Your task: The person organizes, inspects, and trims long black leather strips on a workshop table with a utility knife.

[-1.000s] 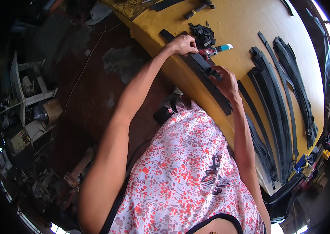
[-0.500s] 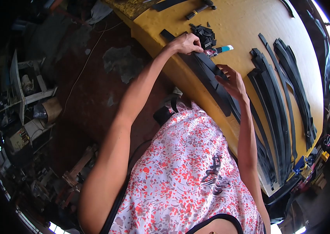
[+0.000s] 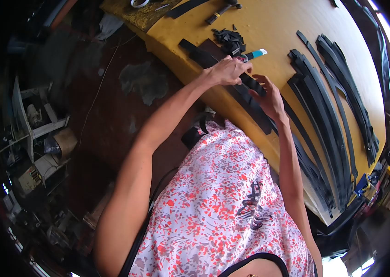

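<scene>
My left hand (image 3: 229, 71) is closed over a black strip (image 3: 251, 83) at the near edge of the yellow table, its fingers bent down and the grip partly hidden. Just to the right, my right hand (image 3: 270, 98) has its thumb and fingers apart, curved beside the same strip. Beneath both hands lie a wider dark strip (image 3: 256, 111) and other flat strips along the edge. Past my left fingers is a tool with a teal and white end (image 3: 257, 54), its other end hidden by the hand. A pile of small black offcuts (image 3: 230, 41) sits beyond it.
The yellow table (image 3: 278, 23) carries a hammer (image 3: 222, 12) at the far side. Bundles of long black strips (image 3: 317, 106) lie to the right, with another bundle (image 3: 351, 92) farther right. A wooden frame (image 3: 42, 117) stands on the floor at left.
My left hand has moved right and slightly down along the strip, closer to my right hand. My right hand has shifted only slightly, and the view has turned a little.
</scene>
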A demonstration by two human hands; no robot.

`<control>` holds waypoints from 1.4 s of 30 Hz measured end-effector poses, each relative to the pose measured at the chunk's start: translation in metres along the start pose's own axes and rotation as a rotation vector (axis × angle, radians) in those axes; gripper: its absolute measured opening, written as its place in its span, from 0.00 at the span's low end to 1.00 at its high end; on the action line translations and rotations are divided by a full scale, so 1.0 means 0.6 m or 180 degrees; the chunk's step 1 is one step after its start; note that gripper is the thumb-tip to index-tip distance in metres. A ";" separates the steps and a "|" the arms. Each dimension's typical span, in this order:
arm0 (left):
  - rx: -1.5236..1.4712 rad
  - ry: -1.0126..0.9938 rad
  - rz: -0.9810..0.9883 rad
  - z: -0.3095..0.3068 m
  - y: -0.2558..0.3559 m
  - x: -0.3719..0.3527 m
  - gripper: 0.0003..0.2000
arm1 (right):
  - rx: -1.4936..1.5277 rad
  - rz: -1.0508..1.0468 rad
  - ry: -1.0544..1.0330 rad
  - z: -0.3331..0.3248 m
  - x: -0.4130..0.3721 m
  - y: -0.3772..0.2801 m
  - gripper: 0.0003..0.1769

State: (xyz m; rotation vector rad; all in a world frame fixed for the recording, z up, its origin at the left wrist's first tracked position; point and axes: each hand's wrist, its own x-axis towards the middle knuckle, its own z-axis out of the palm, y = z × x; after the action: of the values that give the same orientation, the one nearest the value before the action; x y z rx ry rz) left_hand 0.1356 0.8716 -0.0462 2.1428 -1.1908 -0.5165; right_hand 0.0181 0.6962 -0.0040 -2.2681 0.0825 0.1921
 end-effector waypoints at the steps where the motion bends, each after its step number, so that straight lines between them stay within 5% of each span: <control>1: 0.0000 -0.0024 0.0034 0.007 -0.006 -0.003 0.22 | 0.0001 0.0026 0.0033 0.002 -0.011 0.008 0.23; 3: 0.0421 0.0249 0.0301 0.010 -0.011 -0.007 0.20 | -0.1017 -0.0644 0.0374 0.018 -0.038 0.037 0.24; 7: 0.0766 0.0233 0.0505 0.015 -0.010 -0.013 0.12 | -0.1775 -0.0607 0.0792 0.049 -0.102 0.057 0.22; 16: 0.1038 0.0327 0.0684 0.025 -0.017 -0.006 0.11 | -0.1911 -0.0132 0.1116 0.085 -0.118 0.072 0.21; 20: 0.1158 0.0189 0.0650 0.025 -0.011 -0.006 0.11 | -0.1658 -0.0407 0.1364 0.093 -0.129 0.076 0.08; 24: 0.1067 0.0126 0.0659 0.025 -0.015 -0.004 0.10 | -0.1760 -0.0417 0.1488 0.099 -0.136 0.079 0.06; 33: 0.1245 0.0647 0.0848 0.017 0.046 -0.007 0.06 | -0.1080 -0.0539 0.1610 0.091 -0.187 0.070 0.12; 37: -0.0767 -0.0454 -0.0365 0.032 0.152 -0.011 0.11 | -0.0918 -0.0656 0.1602 0.085 -0.199 0.063 0.13; 42: -0.1142 -0.1396 -0.0753 0.057 0.156 -0.025 0.06 | -0.0692 -0.0337 0.1163 0.053 -0.218 0.059 0.21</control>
State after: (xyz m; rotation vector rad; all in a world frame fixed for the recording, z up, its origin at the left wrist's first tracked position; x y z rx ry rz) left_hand 0.0504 0.8361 -0.0065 1.9160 -0.9685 -1.2559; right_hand -0.1185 0.6967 -0.0290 -2.4929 0.1381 -0.2842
